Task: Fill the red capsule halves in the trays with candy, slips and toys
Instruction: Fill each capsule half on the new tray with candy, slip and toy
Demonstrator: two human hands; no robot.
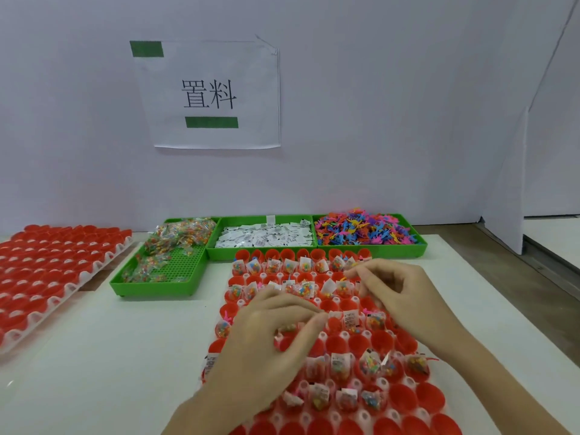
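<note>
A white tray (405, 416) of red capsule halves (357, 343) lies in front of me. Several halves hold candy packets, slips and toys; others are empty. My left hand (270, 337) hovers over the tray's middle rows with fingers curled, gripping small candy packets (284, 328) that peek out beneath the palm. My right hand (398, 293) is over the far right rows, fingers curled, index and thumb tips close together near a filled half. Whether it pinches anything is hidden.
Three green bins stand behind the tray: candy packets (179, 238), white slips (263, 238), coloured toys (361, 230). A second tray of empty red halves (56, 268) lies at the left. A paper sign (213, 95) hangs on the wall. The white mat's edge (489, 309) runs along the right.
</note>
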